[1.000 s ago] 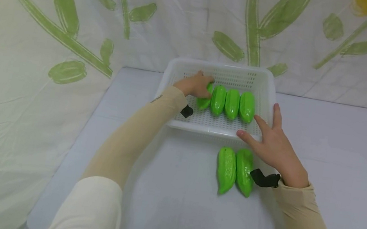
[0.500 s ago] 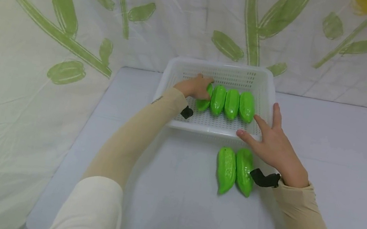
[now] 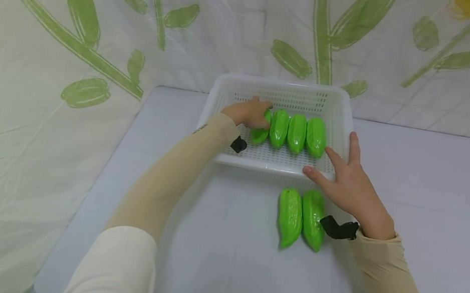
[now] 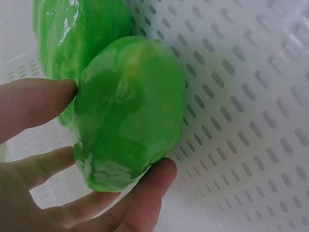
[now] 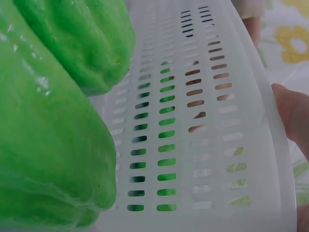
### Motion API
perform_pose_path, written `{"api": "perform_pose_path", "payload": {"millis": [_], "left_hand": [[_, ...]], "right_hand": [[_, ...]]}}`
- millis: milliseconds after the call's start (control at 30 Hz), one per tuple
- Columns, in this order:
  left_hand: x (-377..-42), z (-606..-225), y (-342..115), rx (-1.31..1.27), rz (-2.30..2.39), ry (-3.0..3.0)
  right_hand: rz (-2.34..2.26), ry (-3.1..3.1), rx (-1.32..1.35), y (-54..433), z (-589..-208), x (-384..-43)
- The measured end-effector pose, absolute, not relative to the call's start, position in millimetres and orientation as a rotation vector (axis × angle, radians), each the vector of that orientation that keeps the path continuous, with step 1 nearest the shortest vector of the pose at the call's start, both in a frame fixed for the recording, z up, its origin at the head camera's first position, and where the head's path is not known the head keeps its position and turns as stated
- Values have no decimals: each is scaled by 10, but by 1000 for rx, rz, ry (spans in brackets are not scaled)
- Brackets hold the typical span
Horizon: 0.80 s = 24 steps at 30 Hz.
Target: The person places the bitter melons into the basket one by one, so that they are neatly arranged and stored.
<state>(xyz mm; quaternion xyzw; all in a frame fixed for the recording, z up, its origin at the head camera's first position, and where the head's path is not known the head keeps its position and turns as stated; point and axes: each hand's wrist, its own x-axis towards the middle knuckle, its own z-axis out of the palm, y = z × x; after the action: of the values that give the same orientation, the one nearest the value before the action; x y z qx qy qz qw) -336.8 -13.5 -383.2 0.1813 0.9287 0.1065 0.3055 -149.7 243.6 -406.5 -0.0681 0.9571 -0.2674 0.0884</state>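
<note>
In the white plastic basket (image 3: 277,167), several long, glossy green vegetables with tapered ends lie side by side, such as the middle vegetable (image 3: 296,133). My left hand (image 3: 249,112) reaches inside and holds the leftmost green vegetable (image 4: 130,111), thumb on one side and fingers on the other. That vegetable presses against its neighbour (image 4: 77,29). Spread over the basket's front right corner is my right hand (image 3: 354,187), its thumb at the front rim. Two more vegetables lie on the table in front: a left one (image 3: 290,218) and a right one (image 3: 313,220).
The basket stands near the back of a table covered in pale cloth (image 3: 217,265). Behind it hangs a white curtain (image 3: 235,25) printed with yellow flowers and green leaves. Black straps sit at both wrists, including the right wrist strap (image 3: 338,228).
My left hand has shifted very slightly, still at the leftmost vegetable. The right hand, basket and the vegetables on the table stay where they were.
</note>
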Motion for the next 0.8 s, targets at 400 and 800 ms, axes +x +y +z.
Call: {"api": "perform_pose_path", "payload": {"millis": [400, 800], "left_hand": [[-3335, -3784, -145, 460, 299, 2448], [-3234, -3602, -247, 520, 317, 2561]], "right_hand": [[-798, 2848, -210, 2430, -4056, -1493], [-807, 2848, -210, 2429, -4051, -1482]]}}
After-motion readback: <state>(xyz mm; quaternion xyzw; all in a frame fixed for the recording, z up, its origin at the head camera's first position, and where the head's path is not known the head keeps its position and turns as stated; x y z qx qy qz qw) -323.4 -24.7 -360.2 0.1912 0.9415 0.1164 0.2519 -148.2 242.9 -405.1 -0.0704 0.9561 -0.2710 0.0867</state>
